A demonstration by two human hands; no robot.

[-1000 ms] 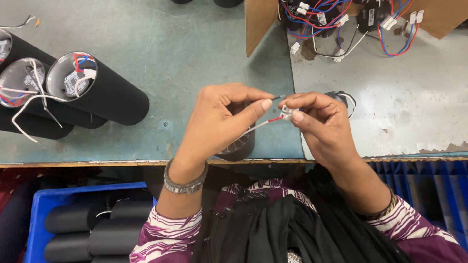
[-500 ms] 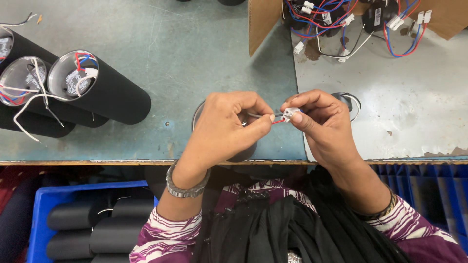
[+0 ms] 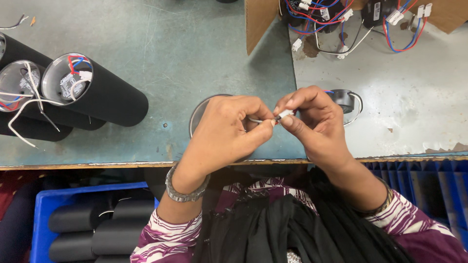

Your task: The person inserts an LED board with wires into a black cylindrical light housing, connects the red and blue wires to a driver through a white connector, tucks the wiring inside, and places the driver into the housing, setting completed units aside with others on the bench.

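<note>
Both your hands meet over the front edge of the green worktable (image 3: 170, 44). Your left hand (image 3: 225, 132) pinches a thin white wire (image 3: 254, 120), and your right hand (image 3: 312, 124) grips a small white connector (image 3: 284, 115) between thumb and forefinger, the two touching. A black cylindrical housing (image 3: 202, 109) stands beneath your left hand. Three more black cylinders (image 3: 105, 95) lie well apart at the left.
</note>
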